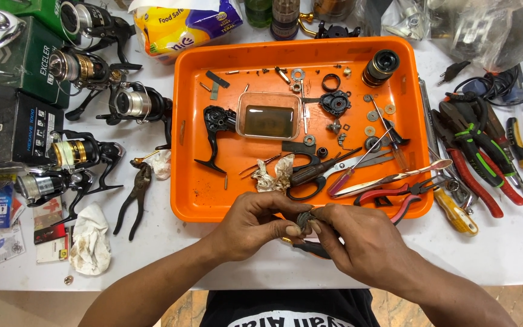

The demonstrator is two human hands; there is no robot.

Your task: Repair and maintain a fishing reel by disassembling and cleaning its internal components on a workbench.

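The person stood at the white table (503,254) and held both hands together just in front of the near rim of the orange tray (183,181). The left hand (255,225) and the right hand (352,239) were both closed around one small grey metal part (305,219), pinched between the fingertips of the two hands, so that it was lifted off the table and close to the eyes. What kind of part it was, I could not tell; the fingers covered most of it.

The tray seemed to serve as a place to keep small pieces from rolling away: screws, washers and rings lay spread over it, together with a black reel body (216,130) and a black spool (381,65). In the middle stood a clear square dish (269,116) with brown liquid, probably for soaking parts. Scissors (313,172) and a stained rag (273,175) lay near the front rim, within easy reach of the hands.

Pliers (473,151) lay in a row to the right of the tray, and several fishing reels (134,104) stood to the left, well apart from the hands.
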